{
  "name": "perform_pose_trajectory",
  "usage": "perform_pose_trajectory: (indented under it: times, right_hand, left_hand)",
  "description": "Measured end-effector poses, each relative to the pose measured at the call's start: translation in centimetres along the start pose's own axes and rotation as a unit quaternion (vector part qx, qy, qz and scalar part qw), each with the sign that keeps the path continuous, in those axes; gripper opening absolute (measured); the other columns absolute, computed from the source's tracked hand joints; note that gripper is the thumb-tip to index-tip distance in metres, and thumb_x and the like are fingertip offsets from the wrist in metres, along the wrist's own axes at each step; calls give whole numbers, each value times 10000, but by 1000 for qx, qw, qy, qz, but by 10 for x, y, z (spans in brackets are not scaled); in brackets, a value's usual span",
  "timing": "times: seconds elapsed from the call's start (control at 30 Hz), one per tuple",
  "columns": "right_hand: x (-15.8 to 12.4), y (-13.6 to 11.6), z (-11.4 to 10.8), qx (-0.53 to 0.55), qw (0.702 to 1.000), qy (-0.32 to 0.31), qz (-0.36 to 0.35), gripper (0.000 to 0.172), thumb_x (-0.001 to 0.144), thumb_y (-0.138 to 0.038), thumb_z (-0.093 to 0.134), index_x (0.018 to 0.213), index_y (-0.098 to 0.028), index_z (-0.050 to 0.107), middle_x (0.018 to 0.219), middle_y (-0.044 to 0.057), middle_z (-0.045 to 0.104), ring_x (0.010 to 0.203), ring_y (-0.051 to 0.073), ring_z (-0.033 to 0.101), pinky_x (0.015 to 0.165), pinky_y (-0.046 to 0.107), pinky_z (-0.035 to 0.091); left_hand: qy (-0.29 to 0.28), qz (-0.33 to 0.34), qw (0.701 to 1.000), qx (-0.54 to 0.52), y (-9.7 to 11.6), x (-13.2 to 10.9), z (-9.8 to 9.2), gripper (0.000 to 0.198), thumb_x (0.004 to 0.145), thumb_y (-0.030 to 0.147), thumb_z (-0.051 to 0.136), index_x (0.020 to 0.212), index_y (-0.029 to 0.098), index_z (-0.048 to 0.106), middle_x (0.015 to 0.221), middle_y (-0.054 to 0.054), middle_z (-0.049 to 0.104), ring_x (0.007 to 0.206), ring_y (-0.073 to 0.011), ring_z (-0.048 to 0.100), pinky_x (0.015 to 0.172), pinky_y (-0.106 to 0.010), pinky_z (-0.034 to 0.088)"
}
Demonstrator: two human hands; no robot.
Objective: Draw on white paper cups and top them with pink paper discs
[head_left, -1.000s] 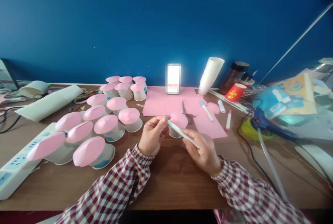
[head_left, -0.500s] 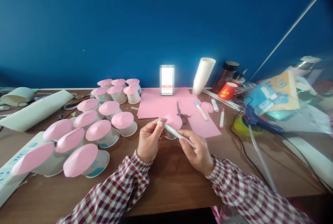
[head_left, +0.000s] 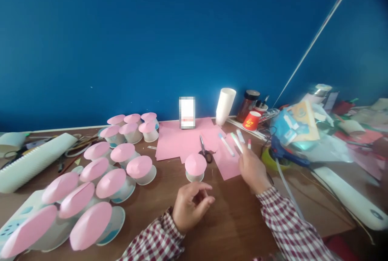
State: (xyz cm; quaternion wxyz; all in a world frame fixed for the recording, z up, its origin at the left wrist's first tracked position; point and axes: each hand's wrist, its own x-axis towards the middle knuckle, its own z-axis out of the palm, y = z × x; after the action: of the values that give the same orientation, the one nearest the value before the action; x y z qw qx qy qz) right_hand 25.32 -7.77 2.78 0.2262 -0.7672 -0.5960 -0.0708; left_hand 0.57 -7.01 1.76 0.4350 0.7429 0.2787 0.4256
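My right hand point(head_left: 253, 170) grips a white marker point(head_left: 237, 143) with a light green cap, among other markers on the right. Close by are a blue-capped marker point(head_left: 227, 147), a pale capped marker point(head_left: 240, 136) and a red-capped one point(head_left: 249, 143), partly hidden behind the hand. My left hand point(head_left: 192, 206) hovers over the wooden table, empty, its thumb and fingers curved apart. Just beyond it stands a paper cup point(head_left: 195, 175) topped by a pink paper cone point(head_left: 195, 164). Black-handled scissors point(head_left: 205, 153) rest beside that cup.
On the left stand several cups with pink cones point(head_left: 110, 183), next to a power strip point(head_left: 18, 212) and a stack of cups point(head_left: 39, 164). Pink paper sheets point(head_left: 171, 139) lie at the back. A glue gun point(head_left: 285, 153) with a cord is on the right.
My left hand has let go of the marker and dropped back toward me. My right hand has carried the marker rightward to the other markers. The view has tilted up and turned right.
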Motion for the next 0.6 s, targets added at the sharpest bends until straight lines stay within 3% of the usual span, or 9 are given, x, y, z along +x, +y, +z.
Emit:
perform_pose_trajectory:
  times: [0.17,0.27,0.43,0.5,0.6]
  right_hand:
    - [4,12,9,-106,990,-76,44,528,892,-116,326,1409,-17,279,1163,259,599,966,282,645,755,345,506]
    - [6,11,7,-141,985,-84,52,459,924,-196,346,1367,-77,365,1208,238,567,922,264,651,688,315,494]
    - [12,8,-3,-154,980,-110,62,341,966,-323,316,1139,-158,559,1193,166,558,770,197,654,580,275,442]
    - [18,9,-5,-157,981,-99,62,345,968,-297,311,1179,-164,549,1173,154,556,766,188,642,591,274,437]
    - [30,13,-3,-174,982,-61,38,348,956,-251,346,1229,-167,544,1144,152,552,899,219,605,724,297,445]
  left_hand:
    - [-50,40,997,37,-4,-1,2,211,725,243,695,932,215,666,628,-34,656,512,-129,579,508,-221,451]
    - [-61,52,996,39,-6,-3,3,237,723,262,701,953,227,656,627,-31,655,512,-132,580,500,-220,446]
    - [-72,61,995,46,-8,-5,3,238,740,296,689,965,229,647,638,-34,650,520,-136,583,497,-222,452]
    - [-73,69,994,47,-8,-5,3,235,746,314,684,961,226,646,637,-34,648,523,-137,586,495,-222,455]
    - [-72,81,993,52,-8,-4,3,233,755,339,679,951,216,647,634,-32,649,525,-135,587,497,-220,454]
